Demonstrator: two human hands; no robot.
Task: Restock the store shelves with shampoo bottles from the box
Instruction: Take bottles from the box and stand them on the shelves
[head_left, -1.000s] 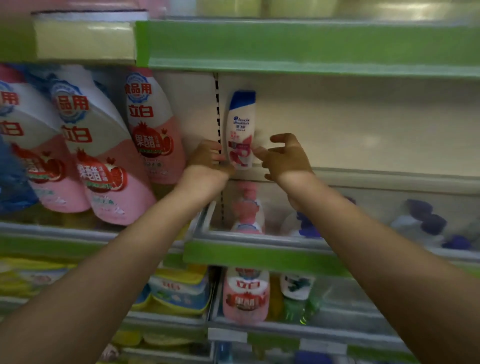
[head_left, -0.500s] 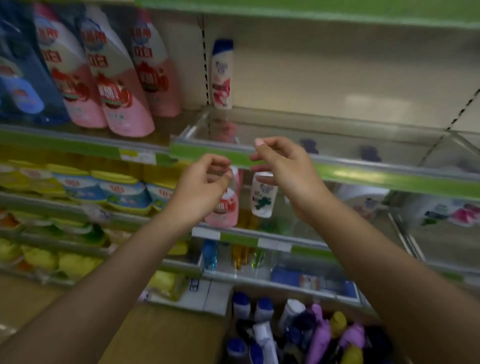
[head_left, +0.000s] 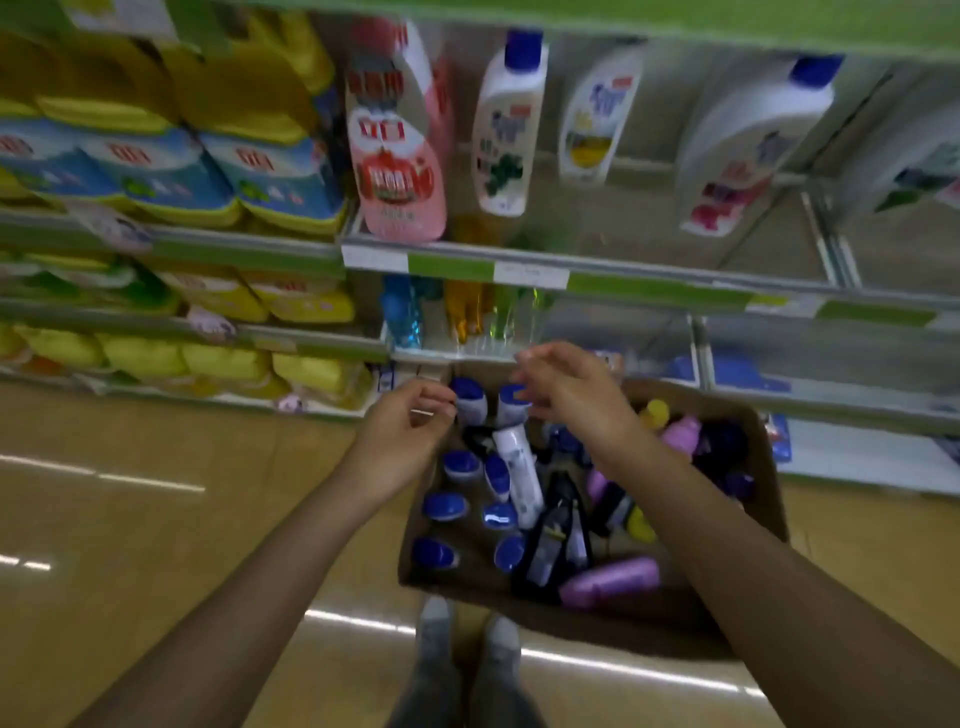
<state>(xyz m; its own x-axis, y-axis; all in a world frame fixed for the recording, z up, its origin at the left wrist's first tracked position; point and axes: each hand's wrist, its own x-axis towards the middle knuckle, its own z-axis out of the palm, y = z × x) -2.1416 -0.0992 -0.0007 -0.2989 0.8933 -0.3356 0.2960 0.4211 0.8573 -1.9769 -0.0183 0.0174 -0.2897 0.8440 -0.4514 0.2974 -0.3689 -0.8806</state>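
A brown cardboard box (head_left: 769, 493) stands on the floor below the shelves. It holds several white shampoo bottles with blue caps (head_left: 511, 467), plus black, purple and yellow bottles. My left hand (head_left: 402, 436) hovers over the box's left wall with fingers loosely curled and nothing in it. My right hand (head_left: 571, 395) hovers above the box's far end, fingers loosely bent, also holding nothing. Both hands are above the bottles, not touching them.
Store shelves (head_left: 623, 275) rise behind the box. They carry a pink refill pouch (head_left: 400, 171), white bottles (head_left: 509, 130) and yellow-blue packs (head_left: 270, 171). The lowest shelf edge (head_left: 831, 405) runs just behind the box. My feet (head_left: 467, 639) stand on a glossy tan floor.
My view dropped from the upper shelf, where a shampoo bottle was left standing, down to the box on the floor. Both hands came away from the shelf and lowered over the box.
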